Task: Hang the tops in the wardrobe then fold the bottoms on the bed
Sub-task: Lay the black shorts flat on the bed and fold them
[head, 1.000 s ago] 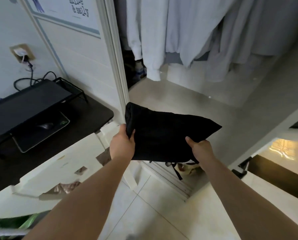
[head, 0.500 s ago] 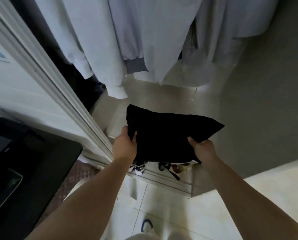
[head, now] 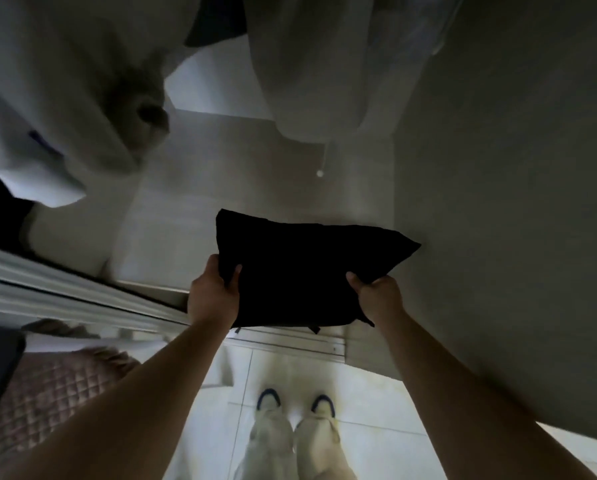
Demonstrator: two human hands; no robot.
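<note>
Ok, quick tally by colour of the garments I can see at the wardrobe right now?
Black folded garment, held by left hand and right hand: 1
Pale hanging garments, one at left, one at centre: 2 that can be told apart; more may overlap
Total: 3

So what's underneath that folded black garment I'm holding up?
Under the folded black garment, held by the left hand and right hand, lie the wardrobe floor and sliding-door track. Both hands' fingers beneath it are hidden.
</note>
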